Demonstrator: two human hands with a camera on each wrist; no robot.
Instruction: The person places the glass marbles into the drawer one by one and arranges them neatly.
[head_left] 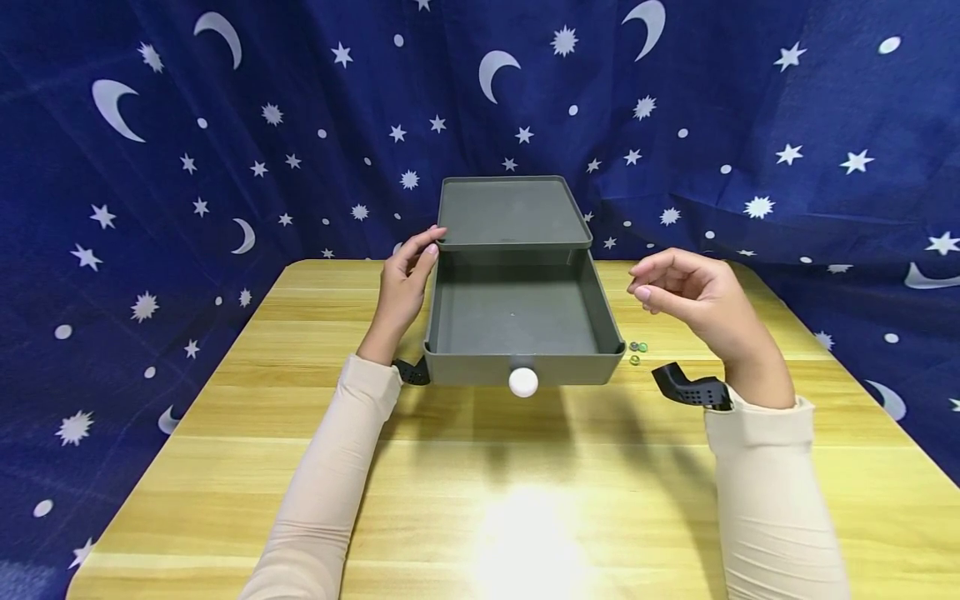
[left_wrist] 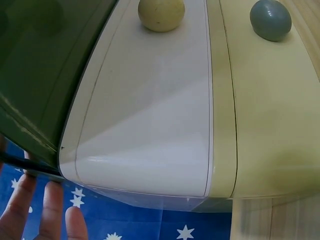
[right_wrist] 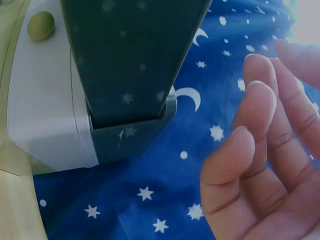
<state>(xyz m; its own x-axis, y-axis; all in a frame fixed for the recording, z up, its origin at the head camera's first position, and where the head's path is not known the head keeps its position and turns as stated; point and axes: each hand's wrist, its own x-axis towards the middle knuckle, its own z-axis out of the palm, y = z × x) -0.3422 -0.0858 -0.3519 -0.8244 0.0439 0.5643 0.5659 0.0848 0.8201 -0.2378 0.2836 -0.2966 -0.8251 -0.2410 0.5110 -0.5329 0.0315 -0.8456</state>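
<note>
A small drawer cabinet stands on the table, its dark grey top drawer [head_left: 517, 368] pulled out and bare inside, with a round white knob [head_left: 523, 382]. My left hand [head_left: 402, 283] touches the left edge of the cabinet near its grey top [head_left: 513, 212]. In the left wrist view its fingers [left_wrist: 52, 207] extend past the cabinet's edge. To the right of the drawer, my right hand [head_left: 693, 292] hovers above the table, fingers loosely bent, nothing visible in it. Below and left of that hand lie small glass marbles [head_left: 635, 360], greenish and dark.
Lower drawers show a white front [left_wrist: 145, 110] with a yellowish knob [left_wrist: 161, 14] and a pale yellow front [left_wrist: 275, 120] with a grey knob [left_wrist: 270, 20]. A blue curtain [head_left: 360, 100] with moons and stars hangs behind and beside the wooden table [head_left: 262, 467].
</note>
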